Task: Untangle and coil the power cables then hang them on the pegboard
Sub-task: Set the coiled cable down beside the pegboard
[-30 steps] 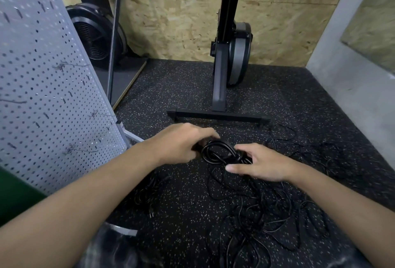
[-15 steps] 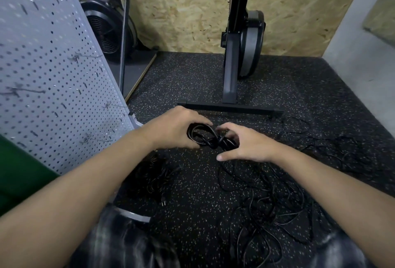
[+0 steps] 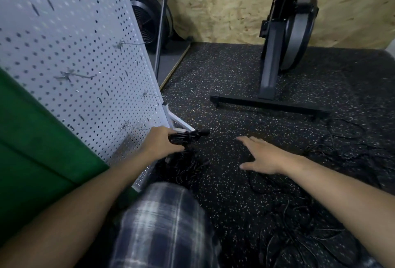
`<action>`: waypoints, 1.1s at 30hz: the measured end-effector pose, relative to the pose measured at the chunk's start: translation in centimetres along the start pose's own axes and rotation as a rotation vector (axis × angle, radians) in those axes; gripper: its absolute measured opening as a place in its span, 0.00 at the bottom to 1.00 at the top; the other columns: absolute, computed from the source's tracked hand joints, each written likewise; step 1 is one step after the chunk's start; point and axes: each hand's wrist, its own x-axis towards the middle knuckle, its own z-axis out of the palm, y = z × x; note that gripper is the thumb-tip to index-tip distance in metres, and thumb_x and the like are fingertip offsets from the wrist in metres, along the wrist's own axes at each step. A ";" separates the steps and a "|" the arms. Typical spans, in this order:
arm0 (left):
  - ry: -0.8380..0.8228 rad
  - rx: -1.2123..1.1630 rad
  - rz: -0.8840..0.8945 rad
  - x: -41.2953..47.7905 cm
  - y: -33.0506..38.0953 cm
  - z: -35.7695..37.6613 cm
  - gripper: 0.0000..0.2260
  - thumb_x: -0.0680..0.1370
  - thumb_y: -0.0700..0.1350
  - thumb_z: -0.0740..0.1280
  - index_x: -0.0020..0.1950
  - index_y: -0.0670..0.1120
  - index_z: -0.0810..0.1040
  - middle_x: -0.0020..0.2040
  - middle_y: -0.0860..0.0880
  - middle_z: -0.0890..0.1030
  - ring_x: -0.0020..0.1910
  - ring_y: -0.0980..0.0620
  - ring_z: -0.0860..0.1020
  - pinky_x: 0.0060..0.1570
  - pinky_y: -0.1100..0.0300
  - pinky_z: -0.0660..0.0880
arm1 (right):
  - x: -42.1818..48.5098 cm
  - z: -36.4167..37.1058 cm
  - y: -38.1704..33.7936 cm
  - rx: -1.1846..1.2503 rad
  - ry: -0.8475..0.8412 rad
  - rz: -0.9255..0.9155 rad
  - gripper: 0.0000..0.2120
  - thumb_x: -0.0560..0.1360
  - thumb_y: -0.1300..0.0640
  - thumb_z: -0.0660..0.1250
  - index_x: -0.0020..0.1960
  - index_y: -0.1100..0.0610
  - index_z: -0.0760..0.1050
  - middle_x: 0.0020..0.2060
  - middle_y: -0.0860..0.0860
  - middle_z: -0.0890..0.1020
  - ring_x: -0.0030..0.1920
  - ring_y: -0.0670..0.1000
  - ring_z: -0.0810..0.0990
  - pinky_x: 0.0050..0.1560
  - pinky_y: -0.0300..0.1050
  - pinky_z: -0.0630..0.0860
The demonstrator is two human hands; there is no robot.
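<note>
The speckled rubber floor (image 3: 230,182) is covered on its right and near side by a loose tangle of black cables (image 3: 320,237), judged not yet sorted. On the left, the grey pegboard (image 3: 74,54) is seen standing on a white frame. A dark heap of cables (image 3: 186,168) lies at its foot; whether these are coiled cannot be told. The right hand (image 3: 263,157) is held flat over the floor, fingers straight and spread, with nothing gripped. The left hand (image 3: 159,144) is clamped round a coiled cable bundle (image 3: 189,136), which is held just above the heap and near the board's lower corner. A thin wire hook (image 3: 133,127) projects just beside that hand. Trouble is to be expected if the grip is slackened before a loop is passed over the hook, as the coil could spring open and drop into the heap. The narrow hook could also be missed, or the light board nudged by the arm.
</note>
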 end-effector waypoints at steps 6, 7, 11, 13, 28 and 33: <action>0.149 -0.181 -0.203 0.6 -4.6 6.7 0.19 0.69 0.55 0.83 0.56 0.49 0.88 0.42 0.53 0.87 0.39 0.58 0.83 0.40 0.64 0.79 | 3.6 1.9 0.2 0.068 0.036 -0.004 0.40 0.81 0.46 0.69 0.84 0.50 0.49 0.82 0.53 0.58 0.81 0.56 0.59 0.80 0.53 0.61; 0.155 -0.215 -0.213 0.7 -5.0 7.7 0.20 0.69 0.55 0.83 0.57 0.48 0.88 0.44 0.52 0.87 0.41 0.56 0.84 0.44 0.61 0.82 | 4.3 2.6 0.5 0.078 0.029 -0.003 0.39 0.82 0.46 0.69 0.84 0.50 0.50 0.82 0.53 0.59 0.81 0.56 0.60 0.79 0.53 0.61; 0.068 -0.138 -0.239 0.9 -6.7 12.6 0.25 0.71 0.57 0.81 0.62 0.45 0.83 0.61 0.49 0.79 0.54 0.50 0.81 0.59 0.51 0.81 | 6.3 5.3 1.9 0.088 -0.011 0.013 0.38 0.82 0.46 0.68 0.84 0.49 0.52 0.81 0.52 0.60 0.81 0.54 0.60 0.79 0.51 0.61; -0.021 0.063 -0.270 1.0 -7.4 14.8 0.31 0.73 0.63 0.77 0.68 0.47 0.77 0.67 0.49 0.72 0.59 0.47 0.80 0.59 0.50 0.79 | 6.9 6.4 2.2 0.077 -0.043 0.014 0.36 0.82 0.46 0.67 0.84 0.48 0.52 0.81 0.50 0.60 0.80 0.52 0.61 0.79 0.49 0.62; -0.192 0.528 -0.165 3.5 -6.1 16.9 0.44 0.70 0.76 0.68 0.72 0.44 0.68 0.66 0.46 0.77 0.60 0.47 0.81 0.51 0.53 0.78 | 8.0 7.3 2.5 0.082 0.012 0.087 0.34 0.82 0.47 0.68 0.82 0.50 0.56 0.76 0.49 0.66 0.76 0.53 0.66 0.76 0.52 0.67; -0.195 0.572 -0.075 4.6 -2.4 12.6 0.41 0.71 0.77 0.66 0.69 0.45 0.70 0.63 0.46 0.77 0.59 0.45 0.81 0.49 0.53 0.75 | 6.1 5.3 1.5 0.092 0.087 0.078 0.32 0.82 0.47 0.67 0.82 0.51 0.58 0.77 0.48 0.66 0.77 0.52 0.66 0.77 0.53 0.66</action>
